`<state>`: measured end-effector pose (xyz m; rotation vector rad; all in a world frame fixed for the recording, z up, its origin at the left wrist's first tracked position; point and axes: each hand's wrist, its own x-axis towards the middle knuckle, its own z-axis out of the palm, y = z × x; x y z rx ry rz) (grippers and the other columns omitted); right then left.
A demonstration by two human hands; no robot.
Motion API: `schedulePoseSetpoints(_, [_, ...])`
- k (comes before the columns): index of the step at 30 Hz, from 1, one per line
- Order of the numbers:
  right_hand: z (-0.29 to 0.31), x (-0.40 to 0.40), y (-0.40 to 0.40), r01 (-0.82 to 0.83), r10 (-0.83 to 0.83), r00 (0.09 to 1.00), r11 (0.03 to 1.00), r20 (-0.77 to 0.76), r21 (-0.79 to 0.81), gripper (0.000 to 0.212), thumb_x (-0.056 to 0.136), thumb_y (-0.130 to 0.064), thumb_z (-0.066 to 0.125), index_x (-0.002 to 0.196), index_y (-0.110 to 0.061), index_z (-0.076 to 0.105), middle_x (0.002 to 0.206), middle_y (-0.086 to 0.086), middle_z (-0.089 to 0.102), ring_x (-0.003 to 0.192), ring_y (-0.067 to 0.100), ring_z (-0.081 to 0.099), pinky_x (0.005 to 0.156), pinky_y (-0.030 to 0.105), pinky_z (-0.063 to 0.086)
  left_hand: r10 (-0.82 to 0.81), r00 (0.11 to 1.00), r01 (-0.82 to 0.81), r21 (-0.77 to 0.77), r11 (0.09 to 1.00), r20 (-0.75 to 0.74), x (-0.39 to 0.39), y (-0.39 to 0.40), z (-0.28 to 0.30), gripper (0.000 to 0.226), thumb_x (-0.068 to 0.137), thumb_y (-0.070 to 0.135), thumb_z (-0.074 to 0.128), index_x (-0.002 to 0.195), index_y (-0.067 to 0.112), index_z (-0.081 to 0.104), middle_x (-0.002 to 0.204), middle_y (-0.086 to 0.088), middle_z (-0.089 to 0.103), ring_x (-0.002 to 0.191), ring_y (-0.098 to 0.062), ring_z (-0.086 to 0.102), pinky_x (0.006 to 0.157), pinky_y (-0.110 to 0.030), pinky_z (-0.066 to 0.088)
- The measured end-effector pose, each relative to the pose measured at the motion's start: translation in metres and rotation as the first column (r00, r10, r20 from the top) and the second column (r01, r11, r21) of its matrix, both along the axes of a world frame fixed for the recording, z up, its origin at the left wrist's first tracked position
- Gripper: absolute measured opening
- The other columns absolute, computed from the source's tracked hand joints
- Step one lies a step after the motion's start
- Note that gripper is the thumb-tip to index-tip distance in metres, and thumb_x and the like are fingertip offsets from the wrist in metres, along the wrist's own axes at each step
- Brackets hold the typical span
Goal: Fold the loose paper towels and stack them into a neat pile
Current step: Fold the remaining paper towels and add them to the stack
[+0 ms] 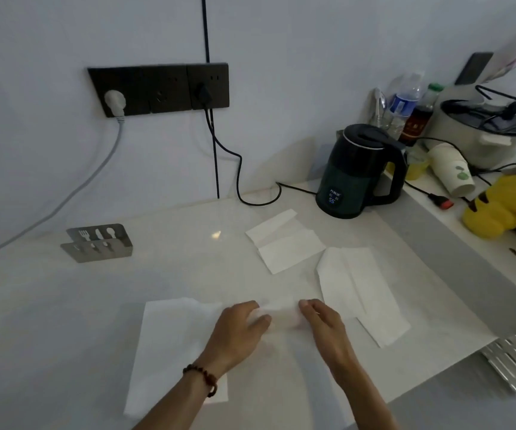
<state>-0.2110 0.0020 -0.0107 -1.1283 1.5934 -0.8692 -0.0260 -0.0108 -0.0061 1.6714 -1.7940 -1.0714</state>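
Pinching towel btwn both hands: left hand, right hand each clamped on an end. Thin, limp, tore easily (prob.); best held at edges/corners, light pressure.

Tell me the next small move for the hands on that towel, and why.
Probably press the fold flat and set it aside to start the pile. Both the left hand and right hand pinch the small folded towel, while three loose towels lie open on the counter, with no pile yet.
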Motion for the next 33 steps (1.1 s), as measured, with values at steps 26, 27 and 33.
schedulePoseSetpoints(26, [-0.001, 0.140, 0.003, -0.054, 0.045, 0.991, 0.996, 0.126, 0.069, 0.039, 0.096, -0.028, 0.055, 0.080, 0.007, 0.058, 0.069, 0.006, 0.059, 0.064, 0.016, 0.053, 0.060, 0.030, 0.042, 0.507, 0.826, -0.499, 0.100, 0.861, -0.247, 0.161, 0.025, 0.006, 0.032, 0.096, 0.024, 0.056, 0.068, 0.011, 0.049, 0.059, -0.004, 0.042, 0.053, -0.013, 0.041, 0.051, -0.024, 0.032])
schedulePoseSetpoints(27, [-0.003, 0.147, 0.005, -0.059, 0.050, 0.993, 0.995, 0.111, 0.077, 0.042, 0.096, -0.030, 0.054, 0.080, 0.009, 0.055, 0.070, 0.005, 0.055, 0.064, 0.016, 0.050, 0.061, 0.031, 0.040, 0.509, 0.830, -0.508, 0.067, 0.859, -0.229, 0.169, 0.026, 0.006, 0.033, 0.095, 0.025, 0.056, 0.066, 0.012, 0.047, 0.057, -0.002, 0.040, 0.050, -0.010, 0.038, 0.049, -0.022, 0.030])
schedulePoseSetpoints(33, [-0.013, 0.177, 0.014, -0.106, 0.105, 0.994, 0.989, 0.010, 0.102, 0.036, 0.083, -0.018, 0.069, 0.060, -0.004, 0.044, 0.061, 0.006, 0.046, 0.056, 0.018, 0.044, 0.052, 0.029, 0.042, 0.520, 0.849, -0.523, -0.001, 0.853, -0.097, 0.208, 0.035, -0.004, 0.041, 0.095, 0.029, 0.056, 0.064, 0.005, 0.042, 0.056, -0.005, 0.044, 0.052, -0.013, 0.041, 0.050, -0.024, 0.030])
